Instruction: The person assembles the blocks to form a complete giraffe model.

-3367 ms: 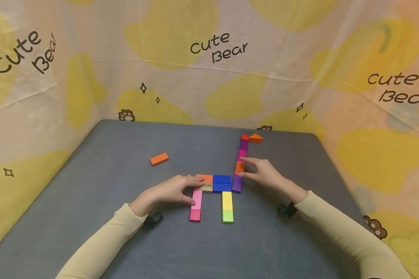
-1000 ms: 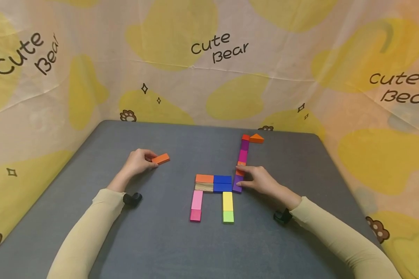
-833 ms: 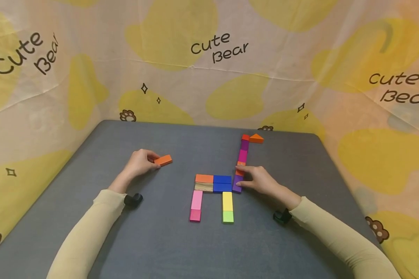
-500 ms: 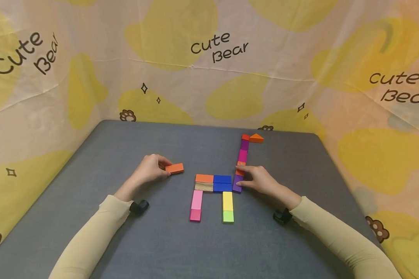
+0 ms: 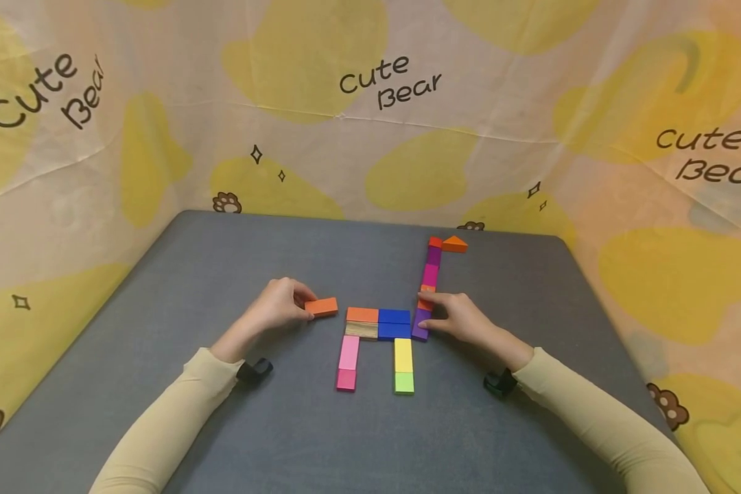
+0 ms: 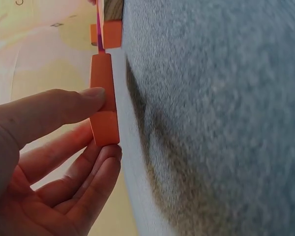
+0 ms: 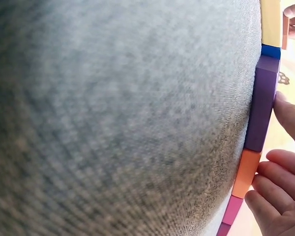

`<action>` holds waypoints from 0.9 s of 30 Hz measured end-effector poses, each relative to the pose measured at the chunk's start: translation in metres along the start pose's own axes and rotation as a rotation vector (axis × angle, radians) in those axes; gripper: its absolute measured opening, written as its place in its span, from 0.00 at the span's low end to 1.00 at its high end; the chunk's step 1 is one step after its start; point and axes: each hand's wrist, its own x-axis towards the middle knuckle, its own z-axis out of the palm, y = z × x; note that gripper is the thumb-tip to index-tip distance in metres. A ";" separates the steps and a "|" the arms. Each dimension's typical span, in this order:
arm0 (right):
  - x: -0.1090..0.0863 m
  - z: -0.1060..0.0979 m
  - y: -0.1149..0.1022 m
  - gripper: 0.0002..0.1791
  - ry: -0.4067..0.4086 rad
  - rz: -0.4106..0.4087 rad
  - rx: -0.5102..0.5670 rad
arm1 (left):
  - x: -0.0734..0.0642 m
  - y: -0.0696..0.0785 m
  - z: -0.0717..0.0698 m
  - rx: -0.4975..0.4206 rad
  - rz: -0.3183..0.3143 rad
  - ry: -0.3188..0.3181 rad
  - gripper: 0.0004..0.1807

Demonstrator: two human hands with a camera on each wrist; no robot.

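Note:
In the head view my left hand [image 5: 280, 303] pinches an orange rectangular block [image 5: 322, 307] by its left end, thumb on one side and fingers on the other. In the left wrist view this block [image 6: 104, 98] shows a narrow gap to the cloth and a shadow beside it. Just right of it lies a flat block figure: an orange block [image 5: 362, 315], a bare-wood block [image 5: 361, 331] and two blue blocks [image 5: 394, 316]. My right hand [image 5: 466, 319] rests its fingertips on an orange block [image 5: 426, 302] and a purple block [image 5: 421, 326] in the slanting column.
Pink [image 5: 348, 353] and yellow [image 5: 403, 355] blocks extend toward me, ending in dark pink [image 5: 346, 380] and green [image 5: 404, 383] ones. The column continues through magenta [image 5: 429, 275], dark purple [image 5: 433, 256] and red [image 5: 435, 241] blocks, beside an orange triangle [image 5: 455, 245]. Printed cloth [image 5: 321, 171] walls the grey table [image 5: 284, 446].
My left hand left the figure, took the loose orange block from the left, and has carried it right and nearer to the figure. My right hand slid slightly down the column, then stayed.

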 end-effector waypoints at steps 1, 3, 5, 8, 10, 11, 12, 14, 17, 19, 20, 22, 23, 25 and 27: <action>0.000 0.000 0.000 0.37 0.000 0.001 0.001 | 0.000 0.001 0.001 0.002 0.003 -0.001 0.14; 0.000 0.000 0.001 0.37 -0.001 0.001 -0.001 | -0.001 0.004 0.002 -0.001 0.007 -0.005 0.14; 0.000 0.001 0.001 0.37 -0.001 0.004 -0.003 | -0.002 0.006 0.003 -0.006 0.008 -0.011 0.13; 0.000 0.001 0.001 0.37 -0.002 0.007 -0.005 | -0.003 0.009 0.006 -0.010 0.002 -0.014 0.13; 0.000 0.001 0.000 0.37 -0.002 0.008 -0.006 | -0.004 0.010 0.007 -0.010 -0.001 -0.014 0.12; 0.000 0.001 0.000 0.37 -0.002 0.009 -0.005 | -0.004 0.011 0.008 -0.011 -0.002 -0.015 0.12; 0.000 0.001 0.000 0.37 -0.003 0.009 -0.004 | -0.004 0.011 0.009 -0.010 -0.003 -0.016 0.12; 0.000 0.001 0.000 0.36 -0.003 0.010 -0.003 | -0.005 0.012 0.010 -0.007 -0.003 -0.021 0.12; 0.000 0.001 0.000 0.36 -0.003 0.009 0.002 | -0.005 0.012 0.011 -0.003 -0.009 -0.026 0.12; 0.000 0.001 0.000 0.36 -0.002 0.007 0.002 | -0.005 0.012 0.012 -0.002 -0.012 -0.026 0.12; 0.001 0.000 0.000 0.36 -0.001 0.004 0.002 | -0.004 0.013 0.012 -0.004 -0.013 -0.026 0.12; 0.001 0.000 0.000 0.36 0.001 0.001 0.005 | -0.004 0.013 0.013 -0.006 -0.013 -0.027 0.12; 0.001 0.000 0.000 0.36 0.002 0.001 0.006 | -0.004 0.014 0.013 -0.009 -0.013 -0.029 0.12; 0.001 0.000 0.000 0.36 0.002 0.001 0.006 | -0.004 0.014 0.013 -0.013 -0.016 -0.034 0.12; 0.000 0.000 0.000 0.36 0.000 0.003 0.008 | -0.003 0.015 0.014 -0.013 -0.021 -0.037 0.12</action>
